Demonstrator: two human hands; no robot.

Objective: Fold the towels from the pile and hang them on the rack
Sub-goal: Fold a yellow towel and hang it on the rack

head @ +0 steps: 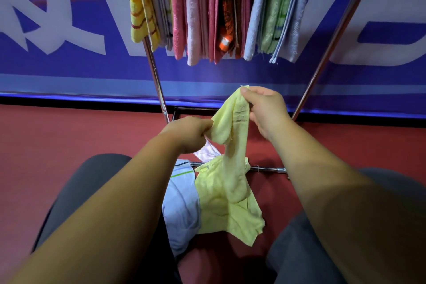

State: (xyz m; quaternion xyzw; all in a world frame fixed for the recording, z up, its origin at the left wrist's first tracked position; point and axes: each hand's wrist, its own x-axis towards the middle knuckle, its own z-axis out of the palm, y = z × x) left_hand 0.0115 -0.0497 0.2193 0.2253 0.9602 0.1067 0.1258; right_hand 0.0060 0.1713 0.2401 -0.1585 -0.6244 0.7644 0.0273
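Pale yellow towel (232, 168) hanging bunched and twisted, long axis running down from the right hand (265, 110) toward the pile (182, 205) between the knees; top corner pinched between right thumb and fingers, a side edge just below pinched in the closed fingers of the left hand (191, 132), the lower and nearer of the two. Well above both sets of fingertips, the rack (156, 76) with towels hung close together; top rail cut off, free gap impossible to make out, far edge of the cloth hidden in its own folds.
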